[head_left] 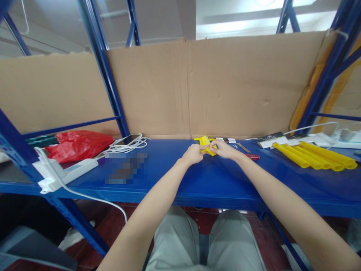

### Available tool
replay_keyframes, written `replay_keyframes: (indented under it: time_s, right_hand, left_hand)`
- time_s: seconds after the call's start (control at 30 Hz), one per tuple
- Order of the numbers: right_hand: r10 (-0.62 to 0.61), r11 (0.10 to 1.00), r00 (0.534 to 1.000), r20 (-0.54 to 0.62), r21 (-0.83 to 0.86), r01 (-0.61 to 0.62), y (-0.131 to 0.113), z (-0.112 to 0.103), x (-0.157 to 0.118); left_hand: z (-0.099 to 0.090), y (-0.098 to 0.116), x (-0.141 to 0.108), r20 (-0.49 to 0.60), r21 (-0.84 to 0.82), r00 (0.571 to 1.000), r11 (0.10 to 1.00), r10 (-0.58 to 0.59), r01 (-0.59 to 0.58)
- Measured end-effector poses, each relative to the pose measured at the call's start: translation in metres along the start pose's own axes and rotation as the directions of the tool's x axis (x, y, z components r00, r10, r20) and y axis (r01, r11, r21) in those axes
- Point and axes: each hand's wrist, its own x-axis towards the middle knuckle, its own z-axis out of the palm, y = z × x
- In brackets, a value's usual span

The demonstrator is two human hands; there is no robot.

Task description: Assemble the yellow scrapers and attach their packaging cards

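Observation:
A small yellow piece [204, 140], which looks like folded or shaped thin material, lies between my hands near the back of the blue shelf [208, 184]. My left hand [193, 153] grips its left side with bent fingers. From the right, my right hand [221, 148] pinches the same piece, thumb and fingertips pressed on it. The fingers cover much of its lower part. Just right of my right hand lie a thin metal strip [243, 147] and a red tool [253, 157].
Several yellow tubes [324, 158] lie at the right. At the left are a red plastic bag [80, 145], a white power strip [67, 173] and a coiled white cable [131, 144]. Cardboard [242, 86] stands along the back between blue posts.

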Motion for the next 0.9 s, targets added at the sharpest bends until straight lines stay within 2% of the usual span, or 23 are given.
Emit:
replay_keyframes:
  time_s: [0.17, 0.37, 0.43, 0.5, 0.57, 0.63, 0.77, 0.9]
  right_hand:
    - [0.061, 0.995, 0.998, -0.003, 0.075, -0.061, 0.001, 0.003, -0.001]
    - [0.142, 0.946, 0.987, -0.072, 0.304, -0.114, 0.001, 0.005, -0.004]
    - [0.221, 0.905, 0.975, -0.029, 0.378, -0.194, -0.003, 0.001, -0.005]
    - [0.306, 0.844, 0.949, 0.076, 0.439, -0.308, -0.009, -0.004, -0.006]
    - [0.339, 0.777, 0.919, 0.200, 0.491, -0.394, -0.015, -0.010, -0.008]
    - [0.338, 0.725, 0.903, 0.265, 0.538, -0.429, -0.019, -0.013, -0.010]
    - [0.363, 0.675, 0.901, 0.239, 0.599, -0.431, -0.021, -0.014, -0.009]
    - [0.409, 0.646, 0.888, 0.211, 0.620, -0.445, -0.017, -0.015, -0.007]
  left_hand:
    - [-0.001, 0.000, 0.000, -0.010, -0.035, 1.000, 0.999, -0.009, 0.009]
    - [-0.003, 0.002, 0.001, -0.033, -0.090, 0.999, 0.996, -0.021, 0.018]
    - [-0.003, 0.002, 0.002, -0.041, -0.112, 0.999, 0.993, -0.033, 0.028]
    - [-0.004, 0.001, 0.003, -0.053, -0.129, 0.998, 0.991, -0.039, 0.032]
    - [-0.005, 0.000, 0.004, -0.067, -0.129, 0.997, 0.991, -0.032, 0.024]
    - [-0.005, -0.001, 0.003, -0.081, -0.107, 0.997, 0.994, 0.000, -0.009]
    - [-0.005, -0.002, 0.000, -0.069, 0.001, 0.993, 0.996, 0.092, -0.092]
    - [-0.006, 0.001, -0.005, 0.033, 0.132, 0.994, 0.986, 0.103, -0.107]
